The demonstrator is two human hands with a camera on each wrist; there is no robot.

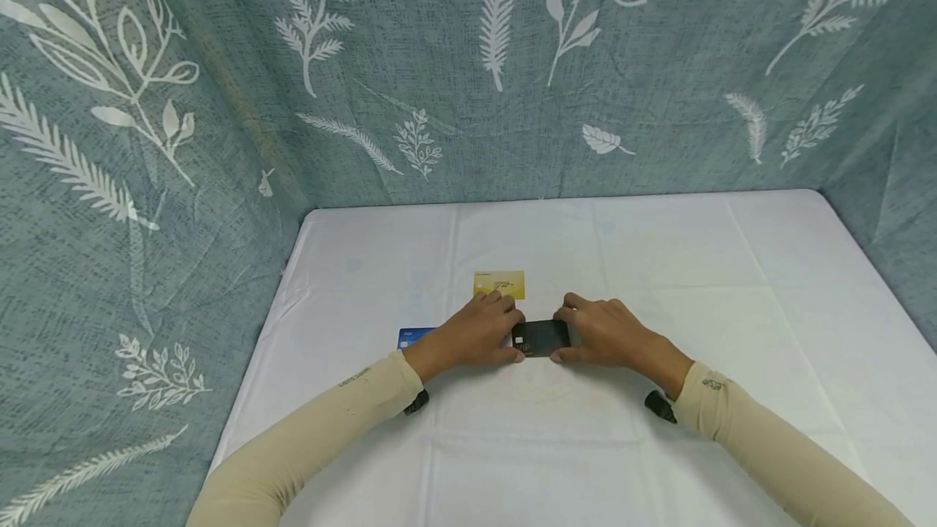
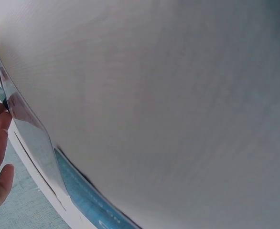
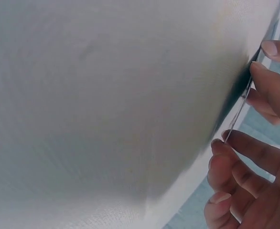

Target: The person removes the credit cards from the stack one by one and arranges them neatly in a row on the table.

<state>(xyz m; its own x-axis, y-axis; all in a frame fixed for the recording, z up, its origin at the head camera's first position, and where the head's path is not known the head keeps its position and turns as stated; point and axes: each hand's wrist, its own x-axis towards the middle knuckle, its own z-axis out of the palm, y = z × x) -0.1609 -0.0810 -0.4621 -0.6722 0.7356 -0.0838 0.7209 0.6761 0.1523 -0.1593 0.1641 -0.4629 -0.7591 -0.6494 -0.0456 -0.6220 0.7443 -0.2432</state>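
Note:
A black card (image 1: 540,338) with a small light chip lies flat between my two hands near the table's middle. My left hand (image 1: 479,330) pinches its left edge, thumb at the near corner and fingers at the far one. At the opposite edge my right hand (image 1: 606,332) grips it the same way. The right wrist view catches the card (image 3: 239,112) edge-on as a thin line between thumb and fingertips. Just beyond the left fingers is a yellow card (image 1: 505,285), partly covered by them. A blue card (image 1: 415,337) sits left of the left hand, partly hidden by it.
A white cloth (image 1: 703,267) covers the table. Behind it and at both sides hangs a green-grey curtain (image 1: 439,47) with white leaf prints. Dark wrist devices (image 1: 660,407) show below both wrists. A glossy greyish card (image 2: 35,136) appears beside the left fingers in the left wrist view.

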